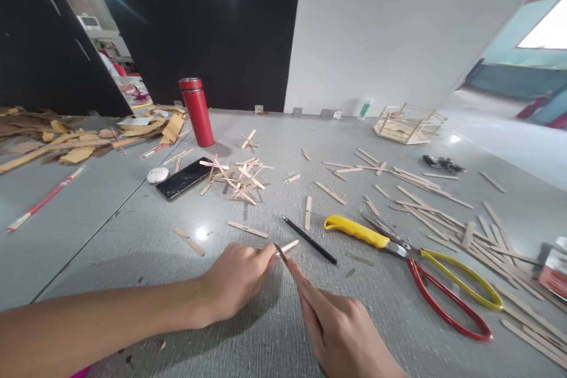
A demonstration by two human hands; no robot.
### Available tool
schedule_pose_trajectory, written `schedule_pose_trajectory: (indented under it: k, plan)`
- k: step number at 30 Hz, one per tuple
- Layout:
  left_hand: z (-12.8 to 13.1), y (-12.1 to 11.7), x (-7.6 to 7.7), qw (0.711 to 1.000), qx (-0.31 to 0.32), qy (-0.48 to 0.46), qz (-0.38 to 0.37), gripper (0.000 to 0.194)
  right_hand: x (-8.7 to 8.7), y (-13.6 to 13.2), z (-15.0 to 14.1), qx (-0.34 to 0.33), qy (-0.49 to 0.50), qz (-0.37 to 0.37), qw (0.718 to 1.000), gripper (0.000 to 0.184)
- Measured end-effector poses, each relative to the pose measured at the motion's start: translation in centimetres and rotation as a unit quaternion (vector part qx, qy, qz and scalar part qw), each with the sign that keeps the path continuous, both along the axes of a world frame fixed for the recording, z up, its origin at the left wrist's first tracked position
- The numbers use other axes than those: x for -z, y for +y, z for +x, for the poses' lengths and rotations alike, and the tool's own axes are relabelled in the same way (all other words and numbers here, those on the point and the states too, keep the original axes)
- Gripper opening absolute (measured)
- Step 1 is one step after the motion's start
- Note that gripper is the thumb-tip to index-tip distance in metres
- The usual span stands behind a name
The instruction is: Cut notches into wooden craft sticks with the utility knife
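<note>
My left hand [243, 277] is closed, pinching a wooden popsicle stick [290, 245] whose pale end sticks out to the right of the fingertips. My right hand [336, 325] grips a slim craft knife [282, 254], its dark tip resting against the stick close to my left thumb. Most of the knife's handle is hidden by my fingers. Just beyond the hands, a black pen-like tool [310, 240] lies diagonally on the grey table. A yellow-handled cutter [357, 231] and metal shears with red and yellow handles [447, 319] lie to the right.
Popsicle sticks joined in crosses [245, 180] are heaped ahead, beside a black phone [185, 179], a white round case [157, 175] and a red flask [197, 112]. Loose sticks [443, 221] cover the right side. A stick frame [410, 125] stands behind; cardboard scraps [80, 139] lie left.
</note>
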State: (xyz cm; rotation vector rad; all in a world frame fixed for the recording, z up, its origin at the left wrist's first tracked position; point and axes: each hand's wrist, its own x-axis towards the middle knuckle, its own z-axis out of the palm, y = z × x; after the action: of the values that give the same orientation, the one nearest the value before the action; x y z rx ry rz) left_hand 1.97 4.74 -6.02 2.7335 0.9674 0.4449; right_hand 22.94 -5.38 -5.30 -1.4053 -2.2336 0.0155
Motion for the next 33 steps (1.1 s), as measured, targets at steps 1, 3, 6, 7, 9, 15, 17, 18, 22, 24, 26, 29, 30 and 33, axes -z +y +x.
schedule_pose_trajectory:
  k: [1,3,6,7,9,15,17,18,22,24,26,29,30,33]
  plan:
    - [0.1,0.0,-0.1,1.0,-0.002,-0.004,-0.004,0.036,0.0,0.1,0.1,-0.011,-0.02,0.017,1.0,0.053]
    - [0.1,0.0,-0.3,1.0,-0.008,-0.011,-0.014,0.038,0.0,0.2,0.3,-0.031,-0.062,0.033,0.997,0.067]
    - [0.2,0.0,-0.5,0.999,-0.026,-0.021,-0.027,0.041,-0.4,-0.1,0.4,-0.041,-0.12,0.034,0.991,0.089]
    - [0.2,0.0,-0.6,0.999,-0.034,-0.025,-0.03,0.042,-0.5,-0.3,0.4,-0.039,-0.132,0.034,0.99,0.091]
    - [0.2,-0.1,-0.6,0.998,-0.042,-0.032,-0.036,0.043,-0.7,-0.7,0.4,-0.034,-0.142,0.035,0.989,0.092]
    - [-0.2,-0.2,-0.4,0.998,0.006,-0.042,-0.05,0.033,-0.3,-0.5,0.3,-0.036,-0.116,0.011,0.992,0.087]
    - [-0.3,-0.3,-0.3,0.998,0.013,-0.045,-0.052,0.031,-0.1,-0.3,0.3,-0.033,-0.104,0.006,0.994,0.085]
    - [-0.2,-0.3,-0.2,0.997,0.008,-0.046,-0.054,0.033,-0.1,-0.2,0.3,-0.034,-0.104,0.003,0.994,0.084]
    - [0.0,-0.4,-0.3,0.997,-0.023,-0.054,-0.058,0.041,-0.3,-0.5,0.1,-0.031,-0.115,0.011,0.993,0.076]
    - [0.0,-0.4,-0.3,0.996,-0.026,-0.055,-0.059,0.042,-0.4,-0.6,0.0,-0.025,-0.113,0.025,0.993,0.067]
    - [0.1,-0.3,-0.4,0.997,-0.022,-0.054,-0.057,0.041,-0.5,-0.6,0.1,-0.011,-0.099,0.02,0.995,0.06]
    - [0.0,-0.3,-0.4,0.997,-0.015,-0.052,-0.046,0.037,-0.9,-0.3,0.5,0.02,-0.053,-0.018,0.998,0.051]
    - [0.0,-0.3,-0.5,0.998,-0.014,-0.052,-0.043,0.036,-1.1,-0.2,0.7,0.027,-0.03,-0.041,0.998,0.048]
    - [0.1,-0.4,-0.5,0.998,-0.013,-0.05,-0.035,0.035,-1.9,0.2,1.0,0.036,0.036,-0.111,0.993,0.035]
